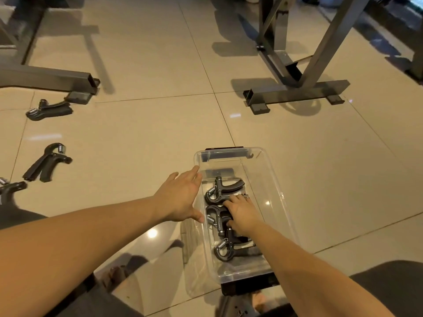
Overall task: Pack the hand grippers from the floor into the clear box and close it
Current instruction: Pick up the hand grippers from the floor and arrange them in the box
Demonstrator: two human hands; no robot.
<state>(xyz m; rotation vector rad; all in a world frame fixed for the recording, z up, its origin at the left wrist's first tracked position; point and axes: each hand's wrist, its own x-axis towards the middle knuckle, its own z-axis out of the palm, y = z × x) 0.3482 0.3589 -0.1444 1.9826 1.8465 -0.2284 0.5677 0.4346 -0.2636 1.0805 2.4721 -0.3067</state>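
Crowding is the main risk judged from here: three hand grippers are already laid in the clear box (278, 191), and if the one under the right hand (242, 216) is left riding up on its neighbours, the box could be kept from closing (what it closes with cannot be made out with certainty; only a black latch (249, 286) shows at each end). A second risk is that the light box could be slid or tipped on the glossy floor (142, 138) by a push from inside, which is presumably why it is braced. Closest to the body, the nearest hand gripper (225, 250) is laid by the near wall, spring to the left, just beside the right wrist. The middle hand gripper (214, 213) is held by the right hand, whose fingers are curled over its handles with the thumb set on the nearer side. Just beyond the fingertips, the far hand gripper (220, 188) is touched or nearly touched; which cannot be told. The left hand (183, 197) is spread wide, holding nothing, and is set against the outside of the box's left wall. Well apart to the left, three more are seen unpacked: the cut-off hand gripper (12, 187) at the frame edge, the spread-handled hand gripper (47, 163) beyond it, and the farthest hand gripper (49, 110) beside the foot of a bench frame (45, 76).
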